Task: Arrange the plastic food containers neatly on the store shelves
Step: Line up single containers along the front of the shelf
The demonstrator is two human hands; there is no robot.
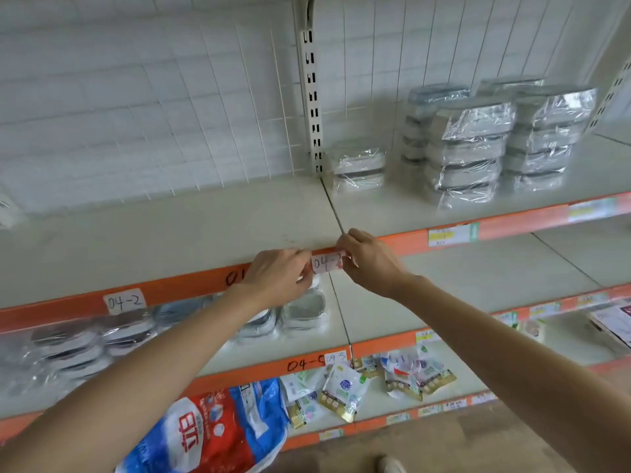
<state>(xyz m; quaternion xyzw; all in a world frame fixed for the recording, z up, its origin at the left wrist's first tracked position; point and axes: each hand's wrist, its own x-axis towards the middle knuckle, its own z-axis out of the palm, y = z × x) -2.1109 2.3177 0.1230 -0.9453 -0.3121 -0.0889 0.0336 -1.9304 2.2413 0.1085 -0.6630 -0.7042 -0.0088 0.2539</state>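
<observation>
Two grips on one small paper label (pixel 327 262) marked "04-2", held flat against the orange shelf edge (pixel 403 241) right where two shelf boards meet. Left grip (pixel 280 276) pinching the label's left end with curled fingers; right grip (pixel 367 259) pinching the right end the same way. Probably held stretched between both so as to sit straight and stick smoothly, naming the bay before stock goes in. No container in either grip.

Counted on the upper shelf (pixel 170 227), far right: one low stack of two wrapped plastic food containers (pixel 358 165) just beside the slotted upright (pixel 313 97), then two tall stacks in front (pixel 466 155), about five high on the left and about four on the right, with two more stacks behind, partly hidden. Stacked flat and lid-up, likely for steadiness and a tidy face. Left half of that shelf bare.

Under the label, on the middle shelf, more wrapped containers (pixel 304 314) lying in a loose row towards the left; too blurred by glare for a sure count, seemingly the ones not yet arranged.

Second "04-2" label (pixel 124 301) further left on the same edge, so two in all. One red-and-blue bag (pixel 218 428) and a scatter of small sachets (pixel 341 390) on the shelf below.
</observation>
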